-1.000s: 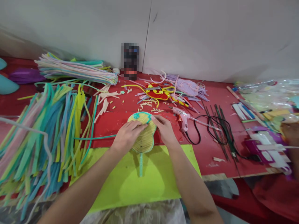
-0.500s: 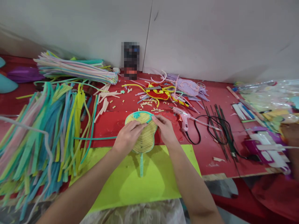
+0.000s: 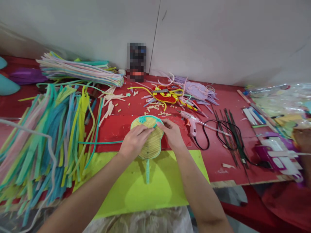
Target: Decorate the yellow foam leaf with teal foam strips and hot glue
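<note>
A yellow fan-shaped piece (image 3: pixel 152 147) made of pipe cleaners, with a teal edge and a teal handle (image 3: pixel 147 171), lies in front of me. A small teal flower (image 3: pixel 142 119) sits near its top left. My left hand (image 3: pixel 134 139) rests over the fan's left side, its fingers pinching a teal pipe cleaner (image 3: pixel 102 142) whose tail runs out to the left. My right hand (image 3: pixel 171 132) pinches the same strip at the fan's upper right edge. The fingers cover part of the strip.
A pink glue gun (image 3: pixel 191 123) with a black cord lies to the right. Bundles of pipe cleaners (image 3: pixel 80 72) fill the left side. Cut bits and a red-yellow piece (image 3: pixel 166 95) lie behind the fan. A yellow-green sheet (image 3: pixel 167 187) covers the table's front. A power strip (image 3: pixel 282 155) sits far right.
The fingertips of my right hand have shifted slightly on the teal strip at the fan's edge. The left hand keeps its hold, and the whole view has moved a little.
</note>
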Motion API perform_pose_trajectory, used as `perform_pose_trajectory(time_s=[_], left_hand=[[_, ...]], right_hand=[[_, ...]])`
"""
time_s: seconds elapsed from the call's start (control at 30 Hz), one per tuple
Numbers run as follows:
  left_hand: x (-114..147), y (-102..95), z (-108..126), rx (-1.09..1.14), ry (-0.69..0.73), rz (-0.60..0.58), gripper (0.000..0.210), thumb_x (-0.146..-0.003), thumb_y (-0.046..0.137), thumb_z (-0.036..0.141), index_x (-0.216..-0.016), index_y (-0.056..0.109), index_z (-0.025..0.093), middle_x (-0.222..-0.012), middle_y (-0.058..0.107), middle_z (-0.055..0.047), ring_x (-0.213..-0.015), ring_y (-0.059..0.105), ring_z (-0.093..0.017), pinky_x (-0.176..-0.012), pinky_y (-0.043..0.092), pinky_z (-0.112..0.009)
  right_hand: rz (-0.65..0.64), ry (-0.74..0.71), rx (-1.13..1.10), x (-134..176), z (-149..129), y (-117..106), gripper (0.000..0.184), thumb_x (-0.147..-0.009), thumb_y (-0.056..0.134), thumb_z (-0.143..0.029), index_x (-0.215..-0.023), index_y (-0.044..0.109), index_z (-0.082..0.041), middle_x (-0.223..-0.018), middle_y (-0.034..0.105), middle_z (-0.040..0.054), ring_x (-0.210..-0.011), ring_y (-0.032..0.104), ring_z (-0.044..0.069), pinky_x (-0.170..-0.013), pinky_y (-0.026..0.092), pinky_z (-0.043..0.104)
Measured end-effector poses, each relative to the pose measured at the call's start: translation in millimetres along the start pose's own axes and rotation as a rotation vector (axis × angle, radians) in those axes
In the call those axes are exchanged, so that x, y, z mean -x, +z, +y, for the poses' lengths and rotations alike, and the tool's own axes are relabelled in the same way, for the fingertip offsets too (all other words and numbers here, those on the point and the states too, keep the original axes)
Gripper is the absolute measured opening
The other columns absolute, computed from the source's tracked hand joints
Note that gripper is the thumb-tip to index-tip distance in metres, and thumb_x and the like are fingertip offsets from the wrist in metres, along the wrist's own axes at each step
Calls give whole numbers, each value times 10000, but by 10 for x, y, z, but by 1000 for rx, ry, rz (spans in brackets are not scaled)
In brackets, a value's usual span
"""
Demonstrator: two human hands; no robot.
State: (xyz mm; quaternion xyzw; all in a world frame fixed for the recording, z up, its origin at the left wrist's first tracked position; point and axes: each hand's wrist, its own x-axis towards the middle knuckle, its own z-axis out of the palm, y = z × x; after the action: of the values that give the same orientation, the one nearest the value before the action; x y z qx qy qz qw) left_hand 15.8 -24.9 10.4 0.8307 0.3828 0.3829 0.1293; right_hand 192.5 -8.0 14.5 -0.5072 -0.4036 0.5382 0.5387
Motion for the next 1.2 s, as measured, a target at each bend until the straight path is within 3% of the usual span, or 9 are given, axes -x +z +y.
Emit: perform_pose_trajectory(time_s=[0.1,0.23,0.3,0.4,0.53,0.7,0.9,1.07,1.2], left_hand=[[-32,-60,24,-146,20,43,266,-933,473,240,-1170,594,238,-993,640,-57,-937,592,-181,-842,468,-351],[-50,-146,62,-304,-79,304,235,-856,610,266,-1089,607,231,-1047,632,-79,-970,571,-219,-853,427,-384],[-41,-164,64,-283,-101,384,180,-841,628,267,-1011,604,215,-968,637,-70,-900,576,-202,-813,435,-360],[-34,-169,45,-198,-134,313,60,-878,565,256,-889,588,201,-781,615,-29,-742,551,-163,-719,433,-307],[-61,-170,-1,-161,-322,202,199,-909,496,308,-760,555,190,-695,573,-13,-687,518,-159,-669,407,-295],[-87,-117,-31,163,-601,195,230,-881,517,409,-924,553,186,-852,633,-37,-763,581,-164,-691,446,-287],[-131,17,-35,675,-677,271,329,-804,607,419,-1028,528,190,-950,659,-53,-876,629,-176,-789,505,-302],[-165,39,-61,879,-737,328,411,-730,679,394,-1058,551,183,-1038,673,-72,-957,641,-198,-853,508,-333],[-152,55,-83,1012,-860,316,427,-676,730,386,-1006,590,154,-975,700,-77,-904,663,-216,-838,516,-352]], right_hand=[[42,-23,27,-14,-4,-13,258,-637,767,-398,-809,705,-216,-795,704,-3,-732,608,159,-743,477,304],[149,-99,-9,-36,-7,-37,257,-668,743,-411,-834,698,-221,-840,700,6,-752,610,159,-764,483,316],[219,-143,-8,-42,-8,-45,260,-681,731,-418,-844,690,-219,-863,695,13,-771,610,160,-773,485,322],[315,-188,14,-45,-17,-59,278,-696,711,-437,-861,676,-217,-878,691,20,-799,612,170,-778,486,332],[370,-241,21,-41,-47,-81,283,-724,680,-450,-887,672,-219,-894,691,20,-822,620,177,-777,479,338],[325,-232,-2,-13,-64,-39,264,-704,713,-418,-865,675,-213,-873,696,23,-794,622,172,-781,484,337],[236,-201,46,33,-14,73,269,-691,720,-429,-853,687,-216,-853,702,16,-772,620,170,-765,489,329],[234,-213,64,37,-1,79,251,-707,710,-414,-859,684,-217,-846,697,16,-759,618,165,-740,488,316],[230,-216,49,27,-1,62,239,-705,720,-398,-858,687,-218,-847,700,14,-754,616,159,-733,484,308]])
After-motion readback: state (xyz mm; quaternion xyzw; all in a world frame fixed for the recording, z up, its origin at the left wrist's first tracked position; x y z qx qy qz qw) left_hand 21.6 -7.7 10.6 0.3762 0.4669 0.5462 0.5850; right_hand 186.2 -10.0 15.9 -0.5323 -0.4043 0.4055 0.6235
